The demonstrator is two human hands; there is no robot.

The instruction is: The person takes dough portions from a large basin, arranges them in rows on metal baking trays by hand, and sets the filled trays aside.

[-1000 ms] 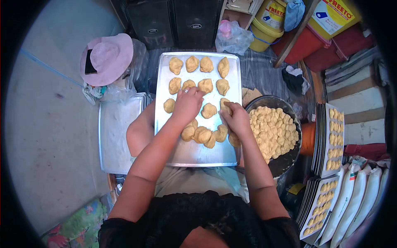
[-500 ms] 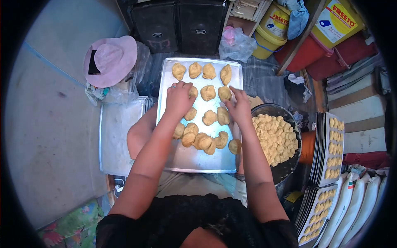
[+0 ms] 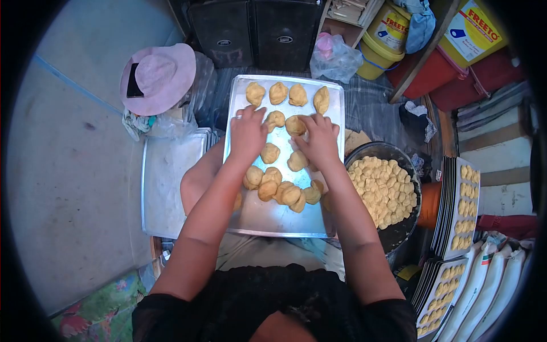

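Right hand point(image 3: 321, 140) is pinching a dough piece point(image 3: 294, 126) on the tray point(image 3: 268, 221), apparently spacing it, left hand point(image 3: 248, 137) lying beside another piece point(image 3: 276, 119) (grip: can't tell), next move likely calling for gentle release.

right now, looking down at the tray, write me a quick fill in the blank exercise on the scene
1. The row nearest the far edge of the metal tray has ____ dough pieces.
2. The right hand touches a dough piece in the ____ row from that edge.
3. The black basin stands on the person's ____ side.
4. The large red brand name on the yellow buckets reads ____.

Missing words: four; second; right; FREETO
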